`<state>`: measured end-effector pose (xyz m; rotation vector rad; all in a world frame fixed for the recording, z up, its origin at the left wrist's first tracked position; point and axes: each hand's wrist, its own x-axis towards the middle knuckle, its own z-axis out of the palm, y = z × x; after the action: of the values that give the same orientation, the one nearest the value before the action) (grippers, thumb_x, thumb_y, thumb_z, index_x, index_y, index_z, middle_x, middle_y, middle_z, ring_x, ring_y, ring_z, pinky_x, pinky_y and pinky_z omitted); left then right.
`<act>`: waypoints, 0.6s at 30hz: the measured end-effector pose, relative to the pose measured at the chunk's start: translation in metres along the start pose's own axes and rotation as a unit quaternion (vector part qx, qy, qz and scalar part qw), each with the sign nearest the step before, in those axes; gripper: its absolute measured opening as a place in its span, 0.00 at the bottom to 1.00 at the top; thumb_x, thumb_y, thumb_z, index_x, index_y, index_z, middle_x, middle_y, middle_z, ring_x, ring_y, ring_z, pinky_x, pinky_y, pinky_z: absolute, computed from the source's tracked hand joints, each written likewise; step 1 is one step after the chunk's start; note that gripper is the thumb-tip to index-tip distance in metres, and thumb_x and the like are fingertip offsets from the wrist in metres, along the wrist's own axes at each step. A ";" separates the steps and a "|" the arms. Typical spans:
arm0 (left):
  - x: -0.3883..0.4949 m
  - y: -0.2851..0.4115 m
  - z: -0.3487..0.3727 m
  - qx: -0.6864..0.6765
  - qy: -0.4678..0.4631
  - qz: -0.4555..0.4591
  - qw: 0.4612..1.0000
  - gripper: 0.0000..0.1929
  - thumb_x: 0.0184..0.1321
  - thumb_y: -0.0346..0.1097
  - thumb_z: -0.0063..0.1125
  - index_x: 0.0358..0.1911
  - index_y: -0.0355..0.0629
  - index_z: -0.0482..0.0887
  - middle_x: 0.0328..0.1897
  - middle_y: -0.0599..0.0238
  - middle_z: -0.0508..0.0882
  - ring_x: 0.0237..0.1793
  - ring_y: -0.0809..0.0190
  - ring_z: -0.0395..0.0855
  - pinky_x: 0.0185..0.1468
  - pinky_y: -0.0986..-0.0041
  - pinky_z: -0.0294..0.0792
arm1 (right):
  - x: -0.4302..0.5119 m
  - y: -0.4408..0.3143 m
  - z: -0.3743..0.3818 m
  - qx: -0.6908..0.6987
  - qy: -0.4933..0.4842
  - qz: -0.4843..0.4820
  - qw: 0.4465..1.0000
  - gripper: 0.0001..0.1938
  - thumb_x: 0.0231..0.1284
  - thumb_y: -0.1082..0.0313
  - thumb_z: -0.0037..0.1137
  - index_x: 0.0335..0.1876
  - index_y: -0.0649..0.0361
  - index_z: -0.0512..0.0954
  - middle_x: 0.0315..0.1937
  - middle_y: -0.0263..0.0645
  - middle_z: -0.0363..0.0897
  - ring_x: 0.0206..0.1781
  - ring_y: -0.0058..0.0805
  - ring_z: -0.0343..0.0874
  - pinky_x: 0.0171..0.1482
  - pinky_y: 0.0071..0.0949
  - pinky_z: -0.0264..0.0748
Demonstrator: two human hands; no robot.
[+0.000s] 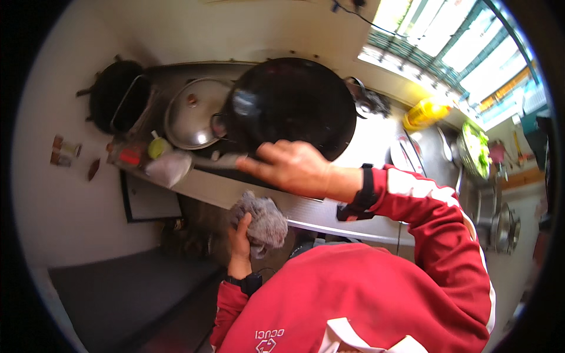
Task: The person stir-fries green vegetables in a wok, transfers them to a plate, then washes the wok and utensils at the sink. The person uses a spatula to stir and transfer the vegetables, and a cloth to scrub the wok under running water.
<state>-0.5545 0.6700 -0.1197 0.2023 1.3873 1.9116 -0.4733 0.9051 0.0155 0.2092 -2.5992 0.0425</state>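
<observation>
My left hand [240, 247] grips a crumpled grey cloth [265, 223] in front of the counter's edge. My right hand [293, 170] is stretched over the near rim of a large black wok [291, 106], fingers apart and slightly blurred. Whether its fingertips touch the wok or the stove below cannot be made out. A pale blurred shape [227, 161] lies close to the thumb tip. To the left of the wok rests a domed metal lid [201, 119] with a small brown knob.
At the far left stands a dark pot [117, 97] near a plastic bag [170, 167] and a green-topped container [158, 148]. On the right are a yellow bottle [426, 114], a plate [404, 152], and a basket of leafy greens [474, 150]. The steel counter edge [353, 229] runs before me.
</observation>
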 end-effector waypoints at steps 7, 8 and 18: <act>-0.006 -0.041 0.063 0.038 -0.165 -0.186 0.968 0.20 0.62 0.35 0.60 0.57 0.35 0.76 0.53 0.63 0.80 0.52 0.63 0.78 0.58 0.70 0.70 | -0.068 -0.012 0.002 0.405 0.024 0.520 0.752 0.17 0.67 0.63 0.51 0.55 0.65 0.75 0.28 0.48 0.82 0.29 0.38 0.83 0.34 0.34 0.80; -0.002 -0.046 0.075 0.039 -0.198 -0.187 0.961 0.20 0.63 0.35 0.60 0.57 0.35 0.76 0.53 0.63 0.80 0.52 0.64 0.78 0.58 0.70 0.70 | -0.082 -0.008 0.002 0.447 0.005 0.569 0.690 0.19 0.71 0.60 0.46 0.56 0.68 0.74 0.25 0.45 0.82 0.24 0.30 0.81 0.30 0.31 0.78; 0.032 -0.096 0.161 0.017 -0.388 -0.341 0.856 0.20 0.64 0.47 0.59 0.54 0.46 0.75 0.48 0.68 0.80 0.47 0.67 0.78 0.49 0.73 0.71 | -0.129 -0.007 -0.018 0.587 -0.014 0.632 0.505 0.22 0.70 0.54 0.36 0.28 0.66 0.72 0.23 0.45 0.81 0.15 0.29 0.75 0.18 0.30 0.71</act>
<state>-0.4468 0.8241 -0.1479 0.3863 0.7709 1.0166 -0.3539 0.9175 -0.0347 -1.2487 -1.5964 2.2288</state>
